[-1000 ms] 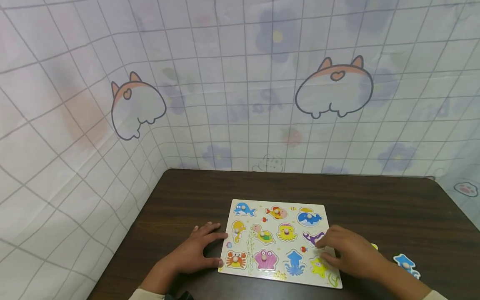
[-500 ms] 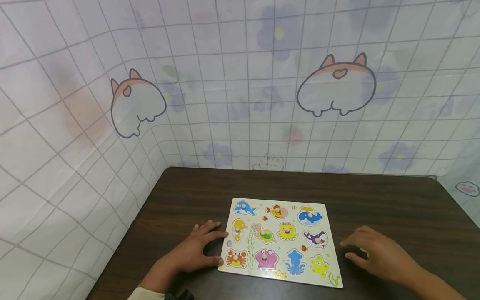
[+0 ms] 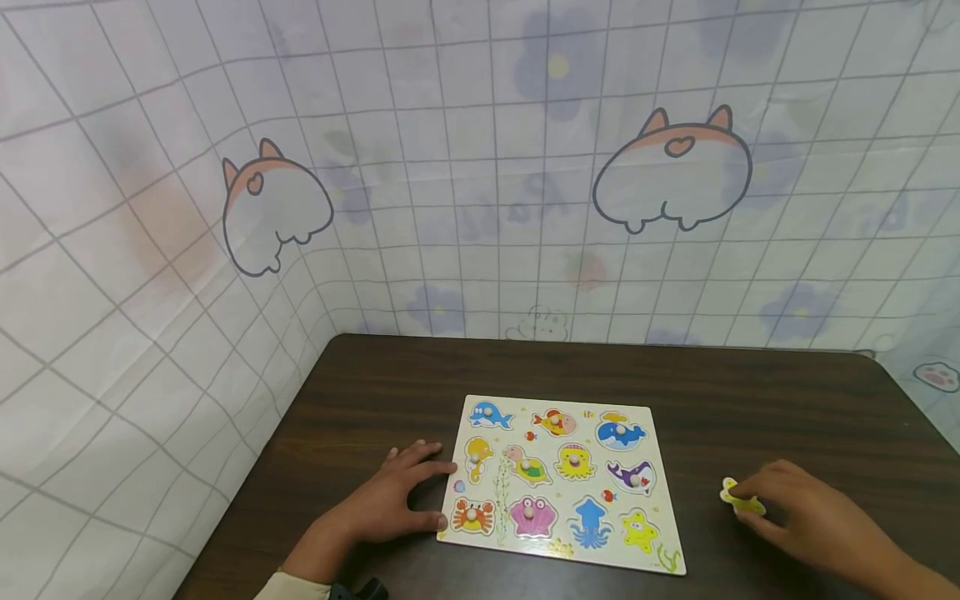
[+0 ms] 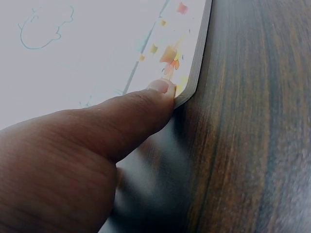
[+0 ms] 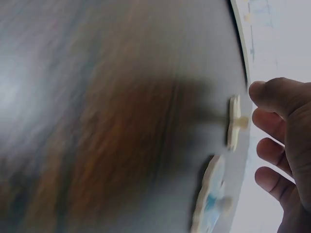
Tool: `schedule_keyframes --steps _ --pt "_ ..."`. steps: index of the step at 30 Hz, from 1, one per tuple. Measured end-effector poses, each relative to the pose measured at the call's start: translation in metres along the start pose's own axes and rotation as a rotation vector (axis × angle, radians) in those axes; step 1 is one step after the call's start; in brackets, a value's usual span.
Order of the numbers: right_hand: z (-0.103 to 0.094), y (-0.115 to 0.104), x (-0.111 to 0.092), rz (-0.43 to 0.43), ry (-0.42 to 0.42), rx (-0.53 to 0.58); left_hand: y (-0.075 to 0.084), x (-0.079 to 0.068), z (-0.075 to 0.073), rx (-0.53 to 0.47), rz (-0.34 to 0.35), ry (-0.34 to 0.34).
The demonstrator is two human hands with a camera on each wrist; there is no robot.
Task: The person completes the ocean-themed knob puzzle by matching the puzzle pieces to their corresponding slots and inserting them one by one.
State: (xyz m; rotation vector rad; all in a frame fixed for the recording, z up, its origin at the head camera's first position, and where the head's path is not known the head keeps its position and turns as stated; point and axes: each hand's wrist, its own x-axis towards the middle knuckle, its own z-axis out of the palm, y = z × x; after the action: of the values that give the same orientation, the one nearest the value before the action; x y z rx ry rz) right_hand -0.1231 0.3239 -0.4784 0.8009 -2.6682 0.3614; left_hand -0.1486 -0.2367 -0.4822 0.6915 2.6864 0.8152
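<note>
A white peg puzzle board (image 3: 562,500) of sea animals lies on the dark wood table. My left hand (image 3: 397,496) rests at its left edge, fingers spread, and the thumb presses the near corner in the left wrist view. To the right of the board, a loose yellow puzzle piece (image 3: 742,500) lies under the fingertips of my right hand (image 3: 817,517). In the right wrist view, thumb and fingers stand a little apart from that piece's wooden knob (image 5: 241,122). Beside it lies a blue and white knobbed piece (image 5: 209,199), hidden by my hand in the head view.
The blue squid (image 3: 590,523) and yellow starfish (image 3: 639,531) spots on the board show no knob; the other animals carry one. A patterned cloth backdrop (image 3: 480,208) rises behind the table (image 3: 405,375) and along its left side.
My right hand has moved right, from over the board's right side to the loose yellow piece, which now shows by its fingertips. The left hand has kept its place.
</note>
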Motion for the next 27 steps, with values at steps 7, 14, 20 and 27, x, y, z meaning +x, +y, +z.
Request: schedule_keyframes --steps 7,14,20,27 --pt "-0.002 0.009 -0.012 0.022 0.026 -0.048 -0.002 0.0 0.001 0.016 -0.006 -0.001" --pt "-0.005 0.021 -0.024 0.094 -0.04 -0.085 -0.001 0.0 0.0 -0.009 0.004 0.002" --pt "-0.009 0.032 -0.034 0.118 -0.06 -0.064 0.002 0.0 -0.001 -0.01 -0.002 -0.002" --pt "-0.013 0.038 -0.038 0.225 -0.188 -0.091 0.002 0.0 -0.001 -0.014 0.0 -0.002"
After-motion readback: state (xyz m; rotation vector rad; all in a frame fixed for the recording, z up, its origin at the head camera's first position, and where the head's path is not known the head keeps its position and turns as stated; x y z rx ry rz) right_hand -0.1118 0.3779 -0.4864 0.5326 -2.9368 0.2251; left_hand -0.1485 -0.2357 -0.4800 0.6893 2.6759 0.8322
